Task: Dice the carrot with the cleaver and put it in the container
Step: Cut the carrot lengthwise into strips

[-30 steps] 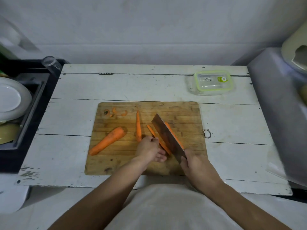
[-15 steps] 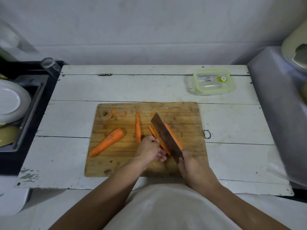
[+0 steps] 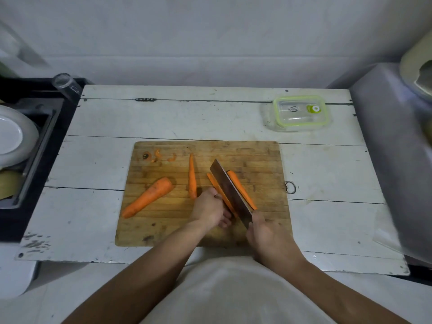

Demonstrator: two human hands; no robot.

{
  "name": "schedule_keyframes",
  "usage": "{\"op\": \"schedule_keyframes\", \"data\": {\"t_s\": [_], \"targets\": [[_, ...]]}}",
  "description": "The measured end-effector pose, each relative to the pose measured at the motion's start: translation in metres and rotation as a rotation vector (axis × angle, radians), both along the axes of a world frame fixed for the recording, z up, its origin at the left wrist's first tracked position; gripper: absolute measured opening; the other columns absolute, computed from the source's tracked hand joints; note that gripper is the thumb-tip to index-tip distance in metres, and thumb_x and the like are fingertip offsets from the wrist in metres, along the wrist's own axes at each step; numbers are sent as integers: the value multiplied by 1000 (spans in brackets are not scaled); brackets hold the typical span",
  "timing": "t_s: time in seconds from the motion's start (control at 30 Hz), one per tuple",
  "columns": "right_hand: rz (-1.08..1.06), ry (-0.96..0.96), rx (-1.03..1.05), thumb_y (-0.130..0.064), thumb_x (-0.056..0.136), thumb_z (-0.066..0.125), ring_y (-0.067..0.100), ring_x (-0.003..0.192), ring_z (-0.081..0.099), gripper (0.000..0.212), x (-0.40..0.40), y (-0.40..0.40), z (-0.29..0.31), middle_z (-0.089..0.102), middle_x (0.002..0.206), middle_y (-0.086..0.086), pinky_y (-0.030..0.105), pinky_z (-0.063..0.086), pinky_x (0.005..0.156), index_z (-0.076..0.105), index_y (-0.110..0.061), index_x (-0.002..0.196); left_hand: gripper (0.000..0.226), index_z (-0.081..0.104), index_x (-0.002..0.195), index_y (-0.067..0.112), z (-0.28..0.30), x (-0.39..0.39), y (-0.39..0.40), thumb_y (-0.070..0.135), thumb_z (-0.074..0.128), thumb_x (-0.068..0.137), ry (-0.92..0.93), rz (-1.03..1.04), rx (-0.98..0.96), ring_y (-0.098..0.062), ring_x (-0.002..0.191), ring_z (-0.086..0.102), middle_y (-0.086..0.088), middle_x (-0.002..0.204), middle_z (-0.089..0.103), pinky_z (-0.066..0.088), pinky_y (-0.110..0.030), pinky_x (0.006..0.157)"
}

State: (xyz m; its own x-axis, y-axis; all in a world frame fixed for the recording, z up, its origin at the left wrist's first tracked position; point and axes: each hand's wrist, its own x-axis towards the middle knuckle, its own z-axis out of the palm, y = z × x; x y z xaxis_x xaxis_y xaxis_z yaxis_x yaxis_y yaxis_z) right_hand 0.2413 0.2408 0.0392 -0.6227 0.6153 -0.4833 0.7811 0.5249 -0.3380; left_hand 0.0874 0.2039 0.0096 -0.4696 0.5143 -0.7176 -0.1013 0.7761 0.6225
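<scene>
We log a rectangular wooden cutting board (image 3: 257,160) lying on a white painted plank table (image 3: 163,122). The right hand (image 3: 268,237) is wrapped around the handle of a dark steel cleaver (image 3: 230,191), gripping it where blade meets handle. The blade runs diagonally from near right to far left, lengthwise through a long orange carrot piece: one orange strip (image 3: 240,189) lies along the blade's right face, a thinner strip (image 3: 218,190) along its left face. The left hand (image 3: 209,210) sits just left of the blade at the near end of that thinner strip, fingers curled with the tips at the carrot; how firmly they clamp it we cannot tell, since the knuckles hide the contact.

Left of this, a slim tapered carrot wedge (image 3: 192,177) lies pointing far, apart from the blade. Further left, an uncut thick carrot half (image 3: 149,197) lies diagonally on the board. Small orange peel scraps (image 3: 159,156) sit at the far-left corner of the board.

The clear container with a green-rimmed lid (image 3: 300,113) stands on the table far right of the board, well apart from it, lid on. A white plate (image 3: 14,136) rests in a dark sink (image 3: 51,127) at the left edge.
</scene>
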Motion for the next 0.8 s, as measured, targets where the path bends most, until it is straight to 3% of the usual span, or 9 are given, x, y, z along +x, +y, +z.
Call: {"op": "schedule_keyframes", "data": {"t_s": [0.13, 0.37, 0.6, 0.8], "targets": [[9, -25, 31, -20, 104, 40, 28, 86, 67, 20, -2, -1, -2, 69, 102, 9, 33, 43, 62, 43, -15, 123, 23, 57, 108, 14, -2, 0, 0, 16, 34, 110, 2, -9, 2, -28, 62, 74, -17, 79, 73, 65, -45, 64], [3, 9, 23, -23, 104, 40, 24, 79, 65, 18, 1, -1, -3, 69, 100, 6, 29, 40, 61, 45, -16, 121, 23, 56, 109, 15, -4, 0, 0, 15, 33, 110, -3, 9, 5, -29, 60, 74, -19, 78, 73, 63, -41, 58], [-34, 34, 29, -20, 104, 41, 27, 81, 67, 3, 15, -4, -1, 69, 92, 5, 28, 31, 54, 39, -19, 103, 22, 53, 103, 10, -5, 1, 1, 17, 34, 111, -13, 46, 13, -34, 60, 73, -23, 76, 71, 63, -45, 58], [4, 27, 54, -18, 103, 40, 28, 78, 68, 5, 17, -8, -7, 71, 91, 5, 31, 38, 59, 42, -17, 107, 24, 53, 99, 11, -4, 1, -1, 17, 34, 111, -4, 37, 21, -33, 58, 73, -21, 74, 71, 62, -40, 55]]}}
